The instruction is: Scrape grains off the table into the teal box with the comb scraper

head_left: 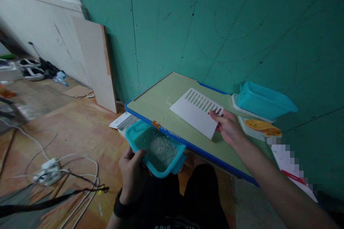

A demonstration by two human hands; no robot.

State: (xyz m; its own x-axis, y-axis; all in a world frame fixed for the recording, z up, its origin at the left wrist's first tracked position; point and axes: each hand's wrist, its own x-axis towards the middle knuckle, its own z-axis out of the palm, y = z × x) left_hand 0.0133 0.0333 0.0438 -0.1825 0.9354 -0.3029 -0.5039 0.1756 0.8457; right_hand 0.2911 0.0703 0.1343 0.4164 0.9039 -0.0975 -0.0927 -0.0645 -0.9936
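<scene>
My left hand (133, 171) grips the near rim of a teal plastic container (156, 148) partly filled with white rice, held just below the table's front edge. My right hand (228, 126) pinches the right end of a white slotted plastic board (196, 111) that rests tilted on the green tabletop (156, 100). A few loose rice grains (168, 101) lie on the table left of the board and near the edge.
A teal lidded box (264, 100) sits on a white tray at the table's back right, by a tray with a yellow cloth (262, 126). Cables and a power strip (49, 170) lie on the wooden floor left. A wooden panel (98, 64) leans on the wall.
</scene>
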